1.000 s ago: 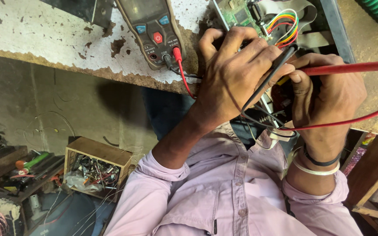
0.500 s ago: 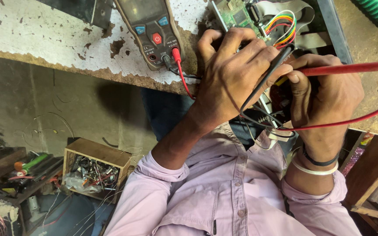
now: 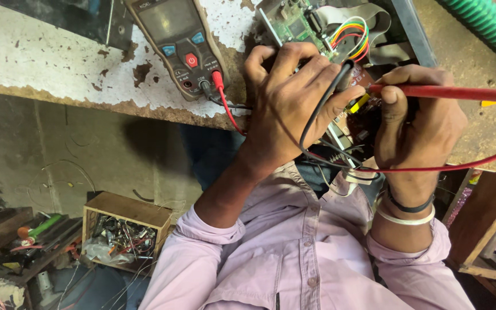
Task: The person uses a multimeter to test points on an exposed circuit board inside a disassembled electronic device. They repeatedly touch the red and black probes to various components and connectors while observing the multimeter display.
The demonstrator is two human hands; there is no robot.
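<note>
Over a chipped white worktop, clenched the left hand round a black probe and the right hand round a red probe. Pressed both tips toward the circuit board at the worktop's edge, green, bare, trailing coloured ribbon wires. Looked mid-test: leads plugged into the multimeter; couldn't read its screen.

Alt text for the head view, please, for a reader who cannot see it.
Two bare hands press multimeter probes to a circuit board at a chipped white bench edge: left hand holds the black probe, right hand the red probe. The multimeter lies left.
</note>
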